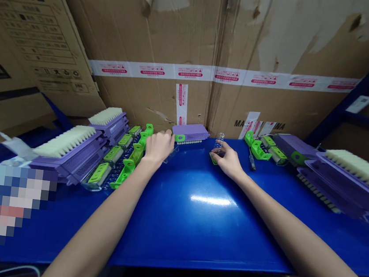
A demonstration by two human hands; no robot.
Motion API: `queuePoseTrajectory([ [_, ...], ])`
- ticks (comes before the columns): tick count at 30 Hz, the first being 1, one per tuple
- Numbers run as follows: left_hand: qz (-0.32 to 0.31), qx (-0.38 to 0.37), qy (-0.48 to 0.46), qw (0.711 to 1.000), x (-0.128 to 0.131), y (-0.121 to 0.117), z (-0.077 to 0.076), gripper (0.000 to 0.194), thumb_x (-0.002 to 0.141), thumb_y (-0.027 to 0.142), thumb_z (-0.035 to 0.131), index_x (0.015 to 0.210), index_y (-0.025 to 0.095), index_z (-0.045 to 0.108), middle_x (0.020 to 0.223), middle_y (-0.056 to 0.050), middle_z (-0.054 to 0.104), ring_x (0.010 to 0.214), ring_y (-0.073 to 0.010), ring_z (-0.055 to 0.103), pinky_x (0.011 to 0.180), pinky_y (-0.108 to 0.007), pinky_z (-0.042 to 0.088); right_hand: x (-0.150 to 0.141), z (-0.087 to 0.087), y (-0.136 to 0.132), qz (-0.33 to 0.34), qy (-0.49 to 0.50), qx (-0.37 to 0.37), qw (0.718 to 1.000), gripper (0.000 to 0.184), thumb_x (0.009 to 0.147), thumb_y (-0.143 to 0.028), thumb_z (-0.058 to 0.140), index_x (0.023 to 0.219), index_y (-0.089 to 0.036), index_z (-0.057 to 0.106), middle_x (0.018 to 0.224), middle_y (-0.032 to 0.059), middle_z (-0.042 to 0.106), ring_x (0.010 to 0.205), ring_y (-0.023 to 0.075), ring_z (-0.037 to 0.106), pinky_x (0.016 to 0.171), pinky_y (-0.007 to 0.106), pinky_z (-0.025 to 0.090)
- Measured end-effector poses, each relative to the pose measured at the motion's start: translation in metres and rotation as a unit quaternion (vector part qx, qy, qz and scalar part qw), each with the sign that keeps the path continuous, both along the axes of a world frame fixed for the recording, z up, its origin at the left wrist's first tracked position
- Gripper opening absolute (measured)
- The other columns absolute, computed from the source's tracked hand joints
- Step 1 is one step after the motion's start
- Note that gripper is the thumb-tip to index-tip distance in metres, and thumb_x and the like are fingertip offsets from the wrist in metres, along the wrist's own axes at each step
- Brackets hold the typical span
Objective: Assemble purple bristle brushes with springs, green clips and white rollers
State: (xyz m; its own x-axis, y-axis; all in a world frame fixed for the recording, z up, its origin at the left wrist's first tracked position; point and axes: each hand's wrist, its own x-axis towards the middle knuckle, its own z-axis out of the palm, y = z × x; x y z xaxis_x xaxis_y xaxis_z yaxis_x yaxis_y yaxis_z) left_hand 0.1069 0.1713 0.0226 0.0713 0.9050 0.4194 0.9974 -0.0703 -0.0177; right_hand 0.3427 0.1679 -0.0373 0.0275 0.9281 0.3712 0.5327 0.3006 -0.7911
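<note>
Right hand [230,160] is pinching a metal coil spring [220,139] low down over the blue surface [190,232]; its long axis is standing upright, rising above those fingers. Left hand [160,147], farther leftward, is hovering by a clear plastic piece [173,153]; can't tell its grip from here.

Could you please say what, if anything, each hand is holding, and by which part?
The right hand seems to hold a spring by its lower end, beside a green piece. Whether the left hand holds anything cannot be told.
</note>
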Motion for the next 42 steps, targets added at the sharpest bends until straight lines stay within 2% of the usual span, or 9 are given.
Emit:
queuePoseTrajectory([
  [6, 0.034, 0.037, -0.023, 0.998, 0.0, 0.001, 0.0, 0.044, 0.096, 0.039, 0.028, 0.098, 0.016, 0.065, 0.095, -0.014, 0.069, 0.086, -0.0283, 0.067, 0.069, -0.033, 0.044, 0.0, 0.0, 0.001, -0.002, -0.004, -0.001, 1.0, 0.052, 0.075, -0.02, 0.061, 0.126, -0.015, 0.052, 0.091, 0.0062, 0.071, 0.085, 0.0193, 0.068, 0.084, 0.034, 0.053],
  [14, -0.003, 0.082, -0.013, 0.997, 0.004, -0.001, -0.004, 0.05, 0.098, 0.042, 0.021, 0.098, 0.015, 0.064, 0.097, -0.015, 0.067, 0.088, -0.0265, 0.065, 0.064, -0.03, 0.04, 0.002, 0.002, 0.0, -0.012, -0.023, 0.002, 1.0, 0.052, 0.075, -0.022, 0.062, 0.126, -0.016, 0.052, 0.09, 0.0049, 0.072, 0.085, 0.0192, 0.068, 0.082, 0.033, 0.052],
  [18, -0.063, 0.08, 0.012, 0.995, 0.014, -0.006, -0.006, 0.055, 0.097, 0.051, 0.022, 0.096, 0.016, 0.064, 0.095, -0.015, 0.066, 0.089, -0.0249, 0.063, 0.064, -0.029, 0.04, 0.006, 0.003, 0.002, -0.064, -0.079, 0.025, 0.994, 0.048, 0.077, -0.028, 0.062, 0.122, -0.015, 0.057, 0.081, 0.0042, 0.07, 0.082, 0.0207, 0.066, 0.082, 0.034, 0.051],
  [22, -0.16, 0.052, 0.051, 0.984, 0.031, -0.016, -0.012, 0.052, 0.09, 0.061, 0.038, 0.098, 0.016, 0.063, 0.095, -0.014, 0.064, 0.089, -0.0257, 0.063, 0.064, -0.029, 0.042, 0.014, 0.003, 0.006, -0.123, -0.151, 0.035, 0.98, 0.047, 0.079, -0.034, 0.061, 0.121, -0.012, 0.059, 0.075, 0.0058, 0.066, 0.079, 0.0237, 0.062, 0.081, 0.039, 0.05],
  [25, -0.221, 0.022, 0.081, 0.972, 0.043, -0.022, -0.017, 0.047, 0.086, 0.058, 0.049, 0.1, 0.015, 0.063, 0.097, -0.014, 0.064, 0.091, -0.0262, 0.063, 0.064, -0.029, 0.045, 0.019, 0.001, 0.008, -0.127, -0.179, 0.022, 0.975, 0.048, 0.08, -0.035, 0.061, 0.122, -0.014, 0.059, 0.073, 0.0054, 0.065, 0.078, 0.0241, 0.061, 0.081, 0.04, 0.049],
  [27, -0.236, 0.012, 0.098, 0.967, 0.048, -0.023, -0.02, 0.043, 0.086, 0.054, 0.052, 0.1, 0.015, 0.063, 0.098, -0.014, 0.063, 0.091, -0.0264, 0.063, 0.063, -0.028, 0.045, 0.021, 0.0, 0.008, -0.129, -0.183, 0.015, 0.975, 0.049, 0.079, -0.037, 0.061, 0.123, -0.016, 0.058, 0.073, 0.005, 0.065, 0.078, 0.0239, 0.061, 0.081, 0.04, 0.049],
  [32, -0.241, 0.017, 0.102, 0.965, 0.045, -0.019, -0.023, 0.043, 0.09, 0.051, 0.047, 0.1, 0.013, 0.065, 0.098, -0.016, 0.064, 0.093, -0.0273, 0.063, 0.067, -0.031, 0.047, 0.021, -0.002, 0.009, -0.138, -0.194, 0.0, 0.971, 0.052, 0.079, -0.038, 0.062, 0.125, -0.015, 0.056, 0.082, 0.0081, 0.067, 0.085, 0.0266, 0.06, 0.083, 0.043, 0.047],
  [37, -0.232, 0.027, 0.118, 0.965, 0.041, -0.015, -0.026, 0.045, 0.096, 0.043, 0.038, 0.097, 0.009, 0.068, 0.09, -0.019, 0.068, 0.104, -0.0315, 0.058, 0.081, -0.039, 0.044, 0.019, 0.002, 0.006, -0.14, -0.213, -0.026, 0.966, 0.053, 0.082, -0.036, 0.059, 0.129, -0.014, 0.052, 0.088, 0.0098, 0.068, 0.09, 0.0275, 0.06, 0.085, 0.041, 0.046],
  [42, -0.224, 0.046, 0.131, 0.965, 0.042, -0.012, -0.029, 0.045, 0.097, 0.039, 0.035, 0.094, 0.009, 0.069, 0.088, -0.018, 0.07, 0.106, -0.0323, 0.057, 0.088, -0.044, 0.039, 0.013, 0.012, -0.002, -0.141, -0.307, -0.068, 0.939, 0.056, 0.089, -0.039, 0.049, 0.137, -0.011, 0.043, 0.104, 0.0147, 0.066, 0.107, 0.0311, 0.055, 0.088, 0.042, 0.042],
])
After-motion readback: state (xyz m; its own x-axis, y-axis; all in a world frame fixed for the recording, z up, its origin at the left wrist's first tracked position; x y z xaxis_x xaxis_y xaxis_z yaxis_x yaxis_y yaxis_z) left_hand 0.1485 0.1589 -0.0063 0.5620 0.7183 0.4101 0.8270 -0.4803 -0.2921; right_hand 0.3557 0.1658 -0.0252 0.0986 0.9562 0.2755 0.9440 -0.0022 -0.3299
